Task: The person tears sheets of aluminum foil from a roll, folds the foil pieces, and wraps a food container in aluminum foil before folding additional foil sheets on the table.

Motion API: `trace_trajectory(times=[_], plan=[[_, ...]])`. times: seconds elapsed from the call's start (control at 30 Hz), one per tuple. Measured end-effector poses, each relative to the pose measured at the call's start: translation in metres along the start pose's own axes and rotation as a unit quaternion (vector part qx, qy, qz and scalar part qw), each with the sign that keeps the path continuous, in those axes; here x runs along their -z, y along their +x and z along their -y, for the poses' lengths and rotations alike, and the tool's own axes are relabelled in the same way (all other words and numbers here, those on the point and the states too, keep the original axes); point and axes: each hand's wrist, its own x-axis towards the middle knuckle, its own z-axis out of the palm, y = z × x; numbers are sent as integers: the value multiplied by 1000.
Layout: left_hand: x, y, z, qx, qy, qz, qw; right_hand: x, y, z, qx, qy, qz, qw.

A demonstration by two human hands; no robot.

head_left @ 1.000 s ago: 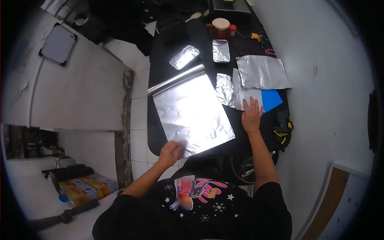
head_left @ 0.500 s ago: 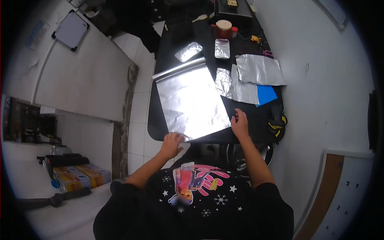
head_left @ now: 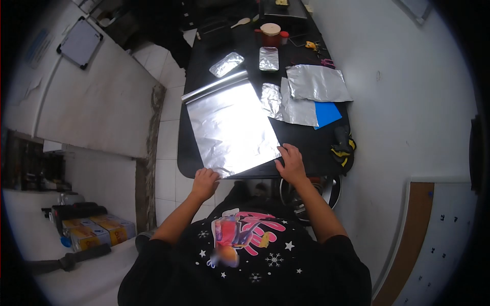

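Observation:
A wide sheet of aluminum foil point(head_left: 235, 127) lies partly unrolled, its roll point(head_left: 214, 87) at the far end. My left hand point(head_left: 205, 183) is closed at the sheet's near left corner, fingers on the foil. At the near right corner is my right hand point(head_left: 292, 164), its index finger touching the foil's edge and its thumb apart from it. Beyond the roll sit two foil-covered packets, one tilted at the left point(head_left: 226, 65) and one straight point(head_left: 269, 59). Right of the sheet lie a smaller foil piece point(head_left: 271, 100) and larger foil sheets point(head_left: 319, 83).
A blue flat item point(head_left: 327, 114) sticks out under the foil sheets. Black-and-yellow gear point(head_left: 343, 148) lies at the table's right edge. Farther back are a red pot point(head_left: 270, 35) with a pale lid and a wooden spoon point(head_left: 241, 22). A person in dark clothes point(head_left: 171, 35) stands far left.
My right hand has moved in to the foil's near right corner and touches it. My left hand stays at the left corner. The whole view has shifted slightly.

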Motion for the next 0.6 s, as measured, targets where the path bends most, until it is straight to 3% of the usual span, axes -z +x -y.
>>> trace_trajectory(times=[0.23, 0.33, 0.47, 0.57, 0.6], plan=[[6, -13, -1, 24, -26, -29, 999, 15, 39, -54, -101, -128, -110, 980], [10, -22, -2, 27, -36, -40, 998, 20, 60, -78, -59, -172, -113, 977], [16, -32, 0, 34, -50, -42, 997, 19, 87, -99, -69, -178, -86, 978], [18, -38, 4, 51, -39, -39, 997, 21, 101, -102, -184, -159, 7, 970], [19, -39, 5, 55, -40, -45, 997, 20, 100, -97, -152, -163, 25, 975]])
